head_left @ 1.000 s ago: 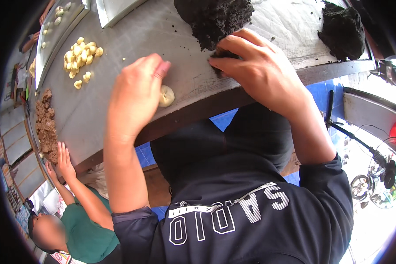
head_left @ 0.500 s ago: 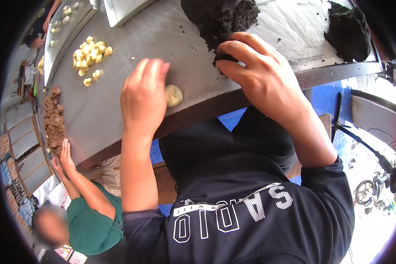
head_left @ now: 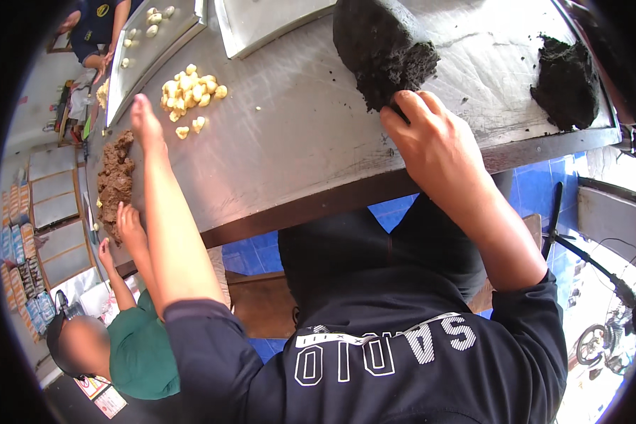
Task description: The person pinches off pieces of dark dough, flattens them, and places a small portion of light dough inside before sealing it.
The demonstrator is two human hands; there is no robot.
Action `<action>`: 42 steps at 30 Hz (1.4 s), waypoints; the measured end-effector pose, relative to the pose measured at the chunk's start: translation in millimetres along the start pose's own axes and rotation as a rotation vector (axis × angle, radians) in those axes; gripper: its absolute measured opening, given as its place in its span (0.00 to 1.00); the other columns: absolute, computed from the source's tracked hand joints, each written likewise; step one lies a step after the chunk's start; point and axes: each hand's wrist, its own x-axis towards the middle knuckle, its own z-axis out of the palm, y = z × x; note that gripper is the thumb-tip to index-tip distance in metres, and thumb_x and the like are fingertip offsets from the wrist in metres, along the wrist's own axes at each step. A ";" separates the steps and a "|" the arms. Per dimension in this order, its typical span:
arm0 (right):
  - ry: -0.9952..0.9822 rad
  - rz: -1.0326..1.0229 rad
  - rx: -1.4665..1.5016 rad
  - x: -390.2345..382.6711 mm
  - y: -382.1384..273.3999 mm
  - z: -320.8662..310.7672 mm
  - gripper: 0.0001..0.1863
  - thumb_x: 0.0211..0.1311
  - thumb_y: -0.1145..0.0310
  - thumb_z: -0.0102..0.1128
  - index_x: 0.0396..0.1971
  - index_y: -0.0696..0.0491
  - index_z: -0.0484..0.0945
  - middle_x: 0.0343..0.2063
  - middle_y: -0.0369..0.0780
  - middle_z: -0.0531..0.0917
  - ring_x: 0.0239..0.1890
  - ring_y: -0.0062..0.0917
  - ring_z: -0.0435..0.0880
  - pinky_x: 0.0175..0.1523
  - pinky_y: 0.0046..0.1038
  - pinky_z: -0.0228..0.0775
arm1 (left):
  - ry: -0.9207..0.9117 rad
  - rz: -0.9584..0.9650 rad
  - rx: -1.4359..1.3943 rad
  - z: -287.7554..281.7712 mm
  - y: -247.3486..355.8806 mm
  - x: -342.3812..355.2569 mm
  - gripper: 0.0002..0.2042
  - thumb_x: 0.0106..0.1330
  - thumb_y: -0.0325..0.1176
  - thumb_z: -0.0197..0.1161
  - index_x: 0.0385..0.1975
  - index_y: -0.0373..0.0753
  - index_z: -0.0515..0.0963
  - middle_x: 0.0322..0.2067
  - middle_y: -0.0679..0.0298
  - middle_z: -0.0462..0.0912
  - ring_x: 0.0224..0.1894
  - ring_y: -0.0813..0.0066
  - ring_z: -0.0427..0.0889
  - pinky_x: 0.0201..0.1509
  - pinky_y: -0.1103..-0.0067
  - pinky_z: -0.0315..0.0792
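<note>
My right hand is closed with bent fingers on a bit of black dough at the lower edge of a large, crumbly black dough mass. Most of that bit is hidden behind the fingers. Stretched out to the far left, my left hand is beside the wall of a metal tray. It shows edge-on, so its fingers and anything in them are hidden. A heap of small pale yellow dough pieces lies just right of it, with two loose pieces nearer me.
A second black dough mass lies at the table's right end. Brown dough lies on the left, near a co-worker's hands. Another metal tray stands at the back. Another person's arm shows top left.
My left hand has swung far left toward the tray. The pale round dough disc beside it is gone from the table's front. My right hand stays at the black dough, its fingers drawn in.
</note>
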 end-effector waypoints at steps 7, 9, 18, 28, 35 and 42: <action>0.053 0.021 0.326 -20.5 25.0 -5.0 0.12 0.55 0.79 0.80 0.40 0.54 0.92 0.45 0.41 0.86 0.47 0.40 0.87 0.51 0.40 0.84 | -0.483 0.113 -0.207 58.7 -7.3 2.8 0.27 0.85 0.45 0.66 0.74 0.34 0.78 0.72 0.54 0.81 0.74 0.63 0.80 0.80 0.67 0.71; 0.139 -0.059 0.352 -25.6 31.1 1.4 0.13 0.58 0.74 0.74 0.45 0.52 0.92 0.50 0.40 0.86 0.51 0.39 0.87 0.55 0.38 0.85 | -0.470 0.157 -0.213 63.0 11.0 -5.2 0.24 0.82 0.35 0.73 0.73 0.34 0.78 0.68 0.56 0.83 0.70 0.67 0.83 0.77 0.70 0.75; 0.057 0.016 0.295 -25.0 21.8 -6.8 0.17 0.60 0.74 0.74 0.51 0.52 0.92 0.53 0.42 0.86 0.55 0.40 0.88 0.57 0.38 0.86 | -0.908 -0.212 -0.584 38.5 68.7 -74.3 0.29 0.75 0.24 0.72 0.75 0.29 0.75 0.65 0.53 0.86 0.68 0.65 0.86 0.76 0.69 0.80; -0.168 -0.034 -0.144 16.2 -16.9 0.9 0.05 0.61 0.68 0.72 0.35 0.52 0.87 0.37 0.40 0.86 0.44 0.32 0.89 0.48 0.31 0.88 | -0.531 1.074 0.696 51.7 138.9 -193.2 0.17 0.75 0.48 0.77 0.56 0.47 0.93 0.68 0.63 0.88 0.68 0.56 0.84 0.78 0.56 0.72; -0.127 -0.381 -0.118 122.6 -10.3 30.3 0.04 0.60 0.70 0.71 0.30 0.54 0.88 0.29 0.44 0.90 0.36 0.37 0.94 0.42 0.37 0.89 | -0.404 0.679 0.216 71.3 123.0 -171.5 0.12 0.79 0.41 0.73 0.55 0.45 0.90 0.56 0.60 0.89 0.64 0.56 0.87 0.68 0.58 0.79; -0.247 -0.531 -0.189 81.2 -18.1 34.6 0.05 0.58 0.67 0.72 0.30 0.52 0.86 0.35 0.43 0.86 0.39 0.33 0.90 0.37 0.34 0.86 | -0.659 0.192 0.692 69.3 82.1 -36.7 0.16 0.74 0.47 0.78 0.49 0.40 0.91 0.41 0.57 0.95 0.41 0.59 0.95 0.49 0.66 0.86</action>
